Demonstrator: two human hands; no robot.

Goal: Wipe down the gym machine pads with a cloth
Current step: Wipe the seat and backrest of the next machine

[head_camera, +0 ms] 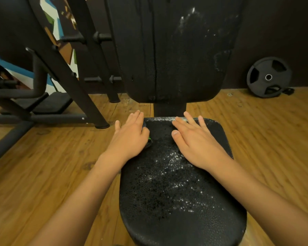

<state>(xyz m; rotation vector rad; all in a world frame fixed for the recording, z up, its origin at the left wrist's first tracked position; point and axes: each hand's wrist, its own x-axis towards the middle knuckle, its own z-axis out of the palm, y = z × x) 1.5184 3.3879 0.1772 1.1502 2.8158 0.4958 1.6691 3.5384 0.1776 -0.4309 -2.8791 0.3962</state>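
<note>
A black textured seat pad (176,192) fills the lower middle, speckled with white dust. Above it stands the black back pad (176,55), smeared white at its upper right. My left hand (130,135) lies flat with straight fingers at the seat's far left corner, on a dark cloth (148,140) of which only a sliver with a green speck shows under the palm. My right hand (196,141) rests flat, fingers spread, on the far part of the seat. No cloth shows beneath it.
A black machine frame (64,68) with bolts and a footplate stands to the left on the wooden floor (43,174). A black weight plate (268,77) leans against the dark wall at the right.
</note>
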